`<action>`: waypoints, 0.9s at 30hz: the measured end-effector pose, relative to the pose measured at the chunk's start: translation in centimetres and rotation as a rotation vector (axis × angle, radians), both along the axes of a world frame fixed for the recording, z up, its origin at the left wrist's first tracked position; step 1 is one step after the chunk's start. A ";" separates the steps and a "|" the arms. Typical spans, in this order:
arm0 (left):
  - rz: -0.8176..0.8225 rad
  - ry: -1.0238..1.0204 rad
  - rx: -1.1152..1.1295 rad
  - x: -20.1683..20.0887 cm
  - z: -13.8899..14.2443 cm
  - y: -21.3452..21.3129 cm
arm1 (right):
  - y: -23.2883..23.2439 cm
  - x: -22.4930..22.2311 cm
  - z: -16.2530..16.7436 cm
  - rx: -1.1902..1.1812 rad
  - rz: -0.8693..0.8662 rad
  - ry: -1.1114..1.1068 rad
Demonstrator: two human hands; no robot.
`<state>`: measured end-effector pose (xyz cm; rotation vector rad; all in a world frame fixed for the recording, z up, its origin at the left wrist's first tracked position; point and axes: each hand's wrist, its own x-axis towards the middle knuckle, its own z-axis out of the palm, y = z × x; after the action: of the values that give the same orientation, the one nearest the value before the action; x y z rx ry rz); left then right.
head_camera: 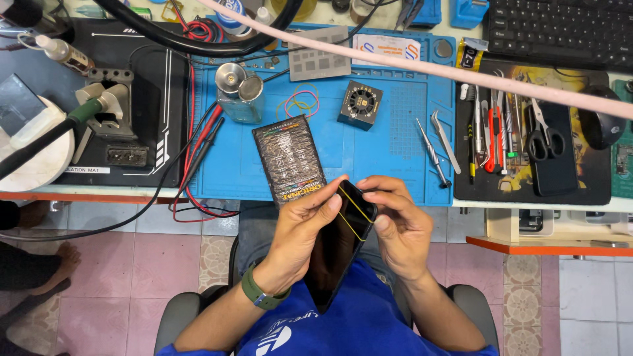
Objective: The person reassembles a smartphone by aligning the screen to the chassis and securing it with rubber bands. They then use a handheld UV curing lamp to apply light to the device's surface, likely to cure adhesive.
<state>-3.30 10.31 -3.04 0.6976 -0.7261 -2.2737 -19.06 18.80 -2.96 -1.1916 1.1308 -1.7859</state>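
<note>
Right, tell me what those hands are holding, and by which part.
Both hold a black slab phone near its top end: left hand on one edge, right hand on the other, fingers at a yellow rubber band around it.

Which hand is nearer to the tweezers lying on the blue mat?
Right. The right hand is just below-left of the tweezers; the left hand is farther left, across the phone.

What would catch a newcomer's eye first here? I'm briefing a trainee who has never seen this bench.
Front and centre, the left hand and right hand hold a black phone with a yellow rubber band stretched around its top end. Behind them lies the blue work mat, carrying a dark flat packet and a small black cube-shaped device. A pale pink cable crosses diagonally overhead.
</note>
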 end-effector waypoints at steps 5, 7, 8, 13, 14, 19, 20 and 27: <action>0.043 -0.037 -0.053 -0.3 0.1 0.1 | -0.4 -0.2 -0.4 -0.010 0.083 -0.058; 0.075 -0.051 -0.102 -0.4 0.0 0.4 | -0.4 -0.3 -0.5 -0.001 0.094 -0.147; 0.087 -0.049 -0.119 -0.4 -0.1 0.4 | -0.5 -0.3 -0.5 0.003 0.098 -0.193; 0.155 -0.053 -0.189 0.0 0.2 0.3 | -0.5 -0.5 -0.3 -0.018 0.203 -0.144; 0.149 -0.044 -0.176 0.1 0.3 0.2 | -0.6 -0.5 -0.4 -0.021 0.246 -0.147; 0.075 0.079 -0.175 2.2 0.8 0.1 | -1.6 -0.3 -1.1 0.083 0.250 -0.162; 0.076 0.062 -0.180 2.8 0.6 0.1 | -2.0 -0.3 -1.1 0.097 0.248 -0.188; 0.278 0.079 -0.042 6.7 -1.9 0.2 | -9.9 -2.8 0.7 0.104 0.076 0.589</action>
<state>3.38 10.56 -4.96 0.6416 -0.5977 -2.0152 -21.85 8.87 -2.25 -1.7298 1.4552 -1.3280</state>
